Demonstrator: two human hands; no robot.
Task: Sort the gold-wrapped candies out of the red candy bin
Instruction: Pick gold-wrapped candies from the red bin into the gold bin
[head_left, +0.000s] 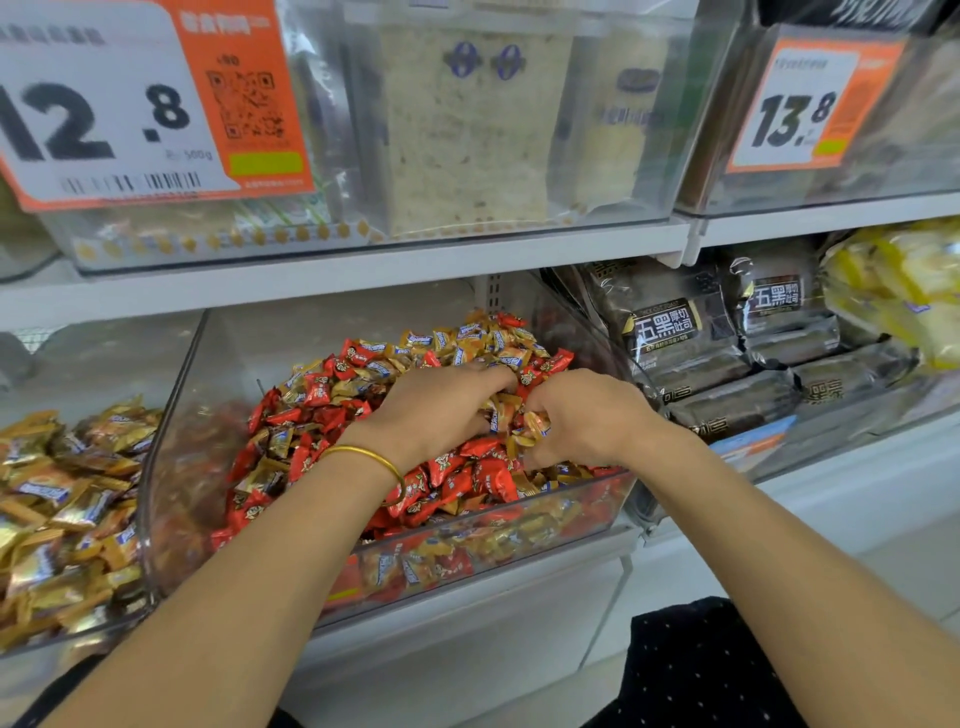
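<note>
Right hand (582, 415) clutches gold-wrapped candies (535, 425) in the bin (179, 395), left hand (441, 410) alongside, fingers buried, grip impossible to tell.

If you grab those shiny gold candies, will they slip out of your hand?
Some probably will. The gold candies have glossy wrappers and lie loose in the bin, so they likely slide. They seem small and light: the right hand holds several at once. Wrappers likely crinkle, not break.

White shop shelves (363, 270), price tags (104, 104), dark packets (727, 353)
</note>
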